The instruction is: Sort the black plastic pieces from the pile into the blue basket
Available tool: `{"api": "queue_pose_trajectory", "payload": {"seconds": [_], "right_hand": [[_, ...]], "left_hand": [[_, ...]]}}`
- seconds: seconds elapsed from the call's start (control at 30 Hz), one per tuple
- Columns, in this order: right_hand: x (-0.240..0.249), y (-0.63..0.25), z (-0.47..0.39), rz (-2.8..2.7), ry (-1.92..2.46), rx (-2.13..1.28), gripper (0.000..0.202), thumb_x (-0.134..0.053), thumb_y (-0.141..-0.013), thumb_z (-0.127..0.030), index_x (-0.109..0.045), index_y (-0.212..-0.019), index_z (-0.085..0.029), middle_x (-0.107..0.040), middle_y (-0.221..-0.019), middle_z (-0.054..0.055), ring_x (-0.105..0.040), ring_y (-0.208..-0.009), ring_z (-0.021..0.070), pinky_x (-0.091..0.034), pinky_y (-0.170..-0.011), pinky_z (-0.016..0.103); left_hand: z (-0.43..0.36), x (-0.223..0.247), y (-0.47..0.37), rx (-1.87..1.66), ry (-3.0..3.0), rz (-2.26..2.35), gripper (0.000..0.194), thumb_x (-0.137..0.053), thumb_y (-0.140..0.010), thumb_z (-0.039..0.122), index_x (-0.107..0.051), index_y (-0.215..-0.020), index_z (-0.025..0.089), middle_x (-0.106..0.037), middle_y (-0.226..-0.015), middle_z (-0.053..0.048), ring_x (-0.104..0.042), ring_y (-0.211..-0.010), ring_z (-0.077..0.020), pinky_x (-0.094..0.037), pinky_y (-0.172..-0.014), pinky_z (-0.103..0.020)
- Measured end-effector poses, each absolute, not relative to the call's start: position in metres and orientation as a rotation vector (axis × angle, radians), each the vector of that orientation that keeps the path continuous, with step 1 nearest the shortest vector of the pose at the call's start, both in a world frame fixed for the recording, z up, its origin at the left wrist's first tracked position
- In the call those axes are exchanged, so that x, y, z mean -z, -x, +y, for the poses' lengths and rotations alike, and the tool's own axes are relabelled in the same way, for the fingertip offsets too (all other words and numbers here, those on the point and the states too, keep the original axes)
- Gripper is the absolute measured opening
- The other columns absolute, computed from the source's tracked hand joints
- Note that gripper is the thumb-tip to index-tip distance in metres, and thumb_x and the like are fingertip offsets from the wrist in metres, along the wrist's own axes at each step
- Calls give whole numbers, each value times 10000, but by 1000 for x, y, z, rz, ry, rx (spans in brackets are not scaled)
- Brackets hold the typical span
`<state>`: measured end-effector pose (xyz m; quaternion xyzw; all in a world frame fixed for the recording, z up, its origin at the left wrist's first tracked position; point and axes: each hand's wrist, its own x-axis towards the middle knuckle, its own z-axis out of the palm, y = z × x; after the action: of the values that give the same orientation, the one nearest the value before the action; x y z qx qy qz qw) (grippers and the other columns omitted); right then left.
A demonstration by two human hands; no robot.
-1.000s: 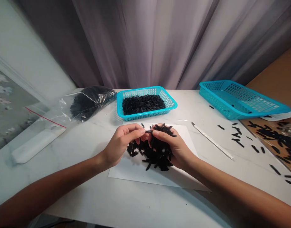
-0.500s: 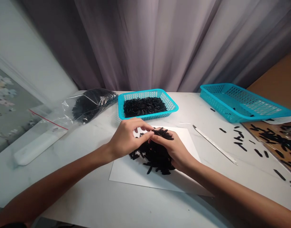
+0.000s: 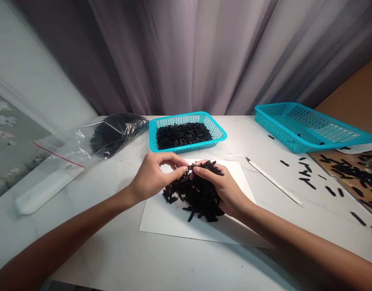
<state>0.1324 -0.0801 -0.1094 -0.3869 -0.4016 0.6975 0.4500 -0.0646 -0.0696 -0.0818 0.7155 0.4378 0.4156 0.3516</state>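
In the head view, the left hand pinches one end of a black strip between thumb and fingertips, while the right hand, thumb at the other end, curls around a bunch of strips above white paper, near a blue basket.

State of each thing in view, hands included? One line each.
Left hand: pinching a single piece
Right hand: gripping a black bunch
Pile: loose, heaped
White sheet: flat, under pile
Left basket: upright, partly filled
Right basket: few pieces inside
Clear bag: lying down, partly filled; seal unclear
Slim white tool: lying flat
Stray pieces: scattered
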Motion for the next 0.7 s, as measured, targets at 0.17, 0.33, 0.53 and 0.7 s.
{"api": "queue_pose_trajectory", "payload": {"seconds": [0.17, 0.33, 0.53, 0.7], "right_hand": [[109, -133, -80, -1085, 967, -1668, 256, -825, -813, -405, -705, -768, -184, -662, -778, 8, -598, -706, 164, -442, -685, 308], [110, -132, -81, -1089, 978, -1665, 271, -830, -806, -420, -710, -778, -178, -662, -772, 7, -596, -716, 167, -442, -691, 305], [111, -131, -81, -1074, 986, -1663, 263, -849, -770, -413, -716, -774, -186, -659, -750, 2, -583, -703, 169, -433, -674, 302], [110, -130, -83, -1042, 979, -1680, 245, -861, -752, -391, -726, -769, -188, -670, -743, -1, -592, -708, 170, -442, -682, 296]], "left_hand": [[-67, 83, 67, -1021, -1709, 1097, 64, -772, -849, 241, -806, -891, 208, -801, -905, -11, -740, -854, -141, -597, -793, -214], [-69, 85, 65, -991, -1673, 1095, 57, -768, -843, 240, -788, -853, 188, -789, -865, -13, -730, -832, -137, -588, -781, -206], [-70, 88, 60, -979, -1694, 1094, 54, -756, -832, 222, -766, -816, 172, -783, -834, -33, -731, -795, -153, -602, -757, -236], [-73, 94, 58, -1022, -1654, 1077, 170, -779, -819, 227, -782, -981, 177, -802, -883, -52, -768, -817, -177, -634, -768, -262]]}}
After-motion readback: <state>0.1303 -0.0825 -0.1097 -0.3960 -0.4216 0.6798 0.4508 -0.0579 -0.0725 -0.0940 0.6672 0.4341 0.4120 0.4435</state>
